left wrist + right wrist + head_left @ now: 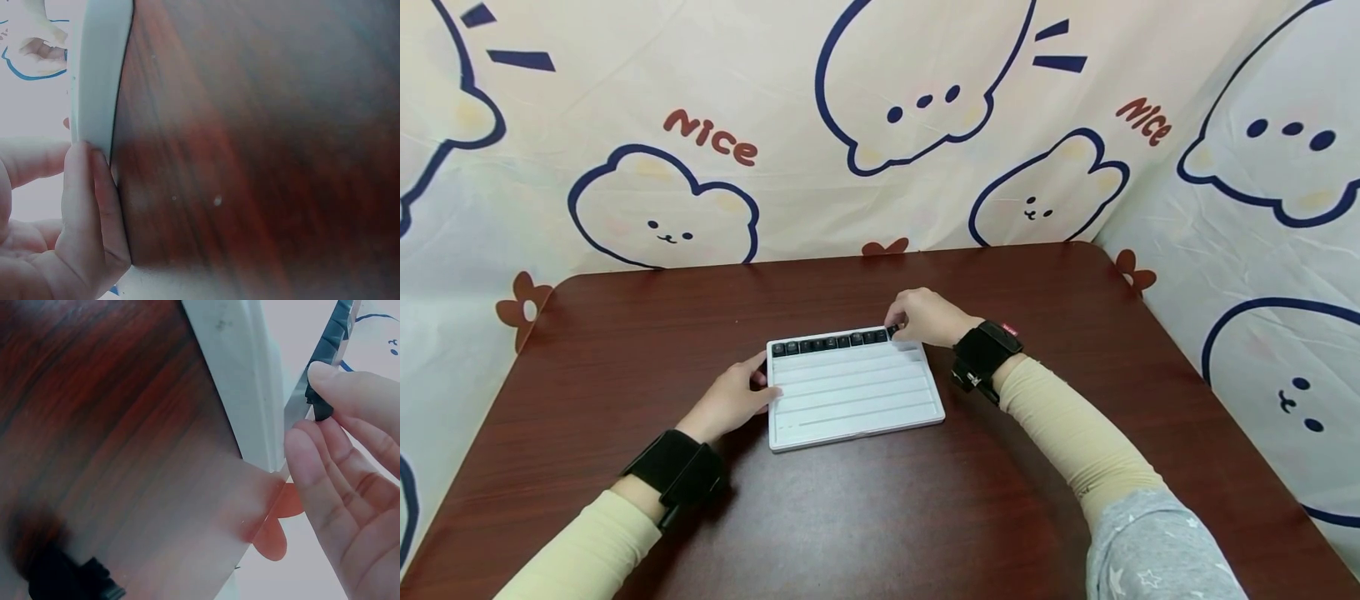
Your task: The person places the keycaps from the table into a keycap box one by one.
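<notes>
A shallow white tray (857,392) with ridged rows lies on the brown table. Along its far row sit several black keycaps (830,342), side by side. My left hand (730,398) grips the tray's left edge, thumb over the rim and the other fingers against the side. In the left wrist view, those fingers (81,187) press along the tray's pale outer wall (103,75). At the far right corner, my right hand (928,317) pinches one black keycap (320,405) between thumb and fingertips, right at the end of the row.
The dark wood table (880,517) reaches out on all sides of the tray. Behind it and on both sides hangs a pale cloth (790,100) with cartoon prints. Black bands (677,471) wrap both wrists.
</notes>
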The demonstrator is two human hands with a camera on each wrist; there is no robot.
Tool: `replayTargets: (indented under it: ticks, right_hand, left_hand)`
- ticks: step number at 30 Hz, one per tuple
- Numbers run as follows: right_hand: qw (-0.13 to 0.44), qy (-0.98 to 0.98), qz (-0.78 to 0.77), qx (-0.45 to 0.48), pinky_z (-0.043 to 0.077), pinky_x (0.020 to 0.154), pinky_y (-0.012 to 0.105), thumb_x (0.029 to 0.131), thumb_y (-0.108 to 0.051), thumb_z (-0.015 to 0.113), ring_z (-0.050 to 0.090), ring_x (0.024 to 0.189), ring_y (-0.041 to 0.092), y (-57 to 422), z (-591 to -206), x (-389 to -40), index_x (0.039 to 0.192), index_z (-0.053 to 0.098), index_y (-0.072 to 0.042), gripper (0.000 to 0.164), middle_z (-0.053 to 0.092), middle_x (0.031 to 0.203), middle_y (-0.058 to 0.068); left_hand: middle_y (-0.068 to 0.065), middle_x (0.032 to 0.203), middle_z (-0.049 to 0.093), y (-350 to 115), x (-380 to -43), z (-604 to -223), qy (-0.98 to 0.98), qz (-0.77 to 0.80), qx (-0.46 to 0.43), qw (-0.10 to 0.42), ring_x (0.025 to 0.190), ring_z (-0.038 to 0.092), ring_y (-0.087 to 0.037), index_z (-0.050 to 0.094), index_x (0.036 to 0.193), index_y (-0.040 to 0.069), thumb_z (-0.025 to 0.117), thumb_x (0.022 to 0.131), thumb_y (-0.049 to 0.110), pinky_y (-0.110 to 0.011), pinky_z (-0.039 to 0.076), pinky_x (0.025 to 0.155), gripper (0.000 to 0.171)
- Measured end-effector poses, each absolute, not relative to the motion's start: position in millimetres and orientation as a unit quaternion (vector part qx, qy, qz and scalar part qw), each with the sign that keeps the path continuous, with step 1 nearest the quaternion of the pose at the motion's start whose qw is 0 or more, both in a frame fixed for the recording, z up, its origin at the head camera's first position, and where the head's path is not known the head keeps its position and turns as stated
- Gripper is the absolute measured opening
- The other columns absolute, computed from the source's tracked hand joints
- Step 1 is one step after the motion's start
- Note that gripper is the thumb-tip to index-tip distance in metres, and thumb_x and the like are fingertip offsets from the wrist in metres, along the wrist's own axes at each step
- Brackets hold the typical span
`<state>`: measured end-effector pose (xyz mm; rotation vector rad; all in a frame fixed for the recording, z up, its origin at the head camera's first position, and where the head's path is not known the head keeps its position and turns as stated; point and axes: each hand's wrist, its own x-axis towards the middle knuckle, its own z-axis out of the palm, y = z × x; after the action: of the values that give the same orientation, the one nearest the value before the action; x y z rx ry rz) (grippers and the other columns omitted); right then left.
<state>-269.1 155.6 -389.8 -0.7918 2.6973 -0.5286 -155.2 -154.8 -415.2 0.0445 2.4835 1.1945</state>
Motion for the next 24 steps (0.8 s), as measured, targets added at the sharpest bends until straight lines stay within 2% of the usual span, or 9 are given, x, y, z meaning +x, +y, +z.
replayTargets:
  ticks: [24]
  right_hand:
    - [0.132,0.940,-0.183,-0.254,0.052,0.085,0.034,0.089,-0.009,0.081,0.059,0.095,0.022,153.3,-393.5,-262.7,0.104,0.077,-0.009,0.015,0.065,0.108,0.006]
  left_hand:
    - [-0.018,0.109,0.050,-154.9,-156.1,-416.4,0.887,0.419,0.017,0.194,0.079,0.057,-0.019,0.025,0.157,-0.010,0.064,0.100,0.007,-0.028,0.052,0.068,0.071]
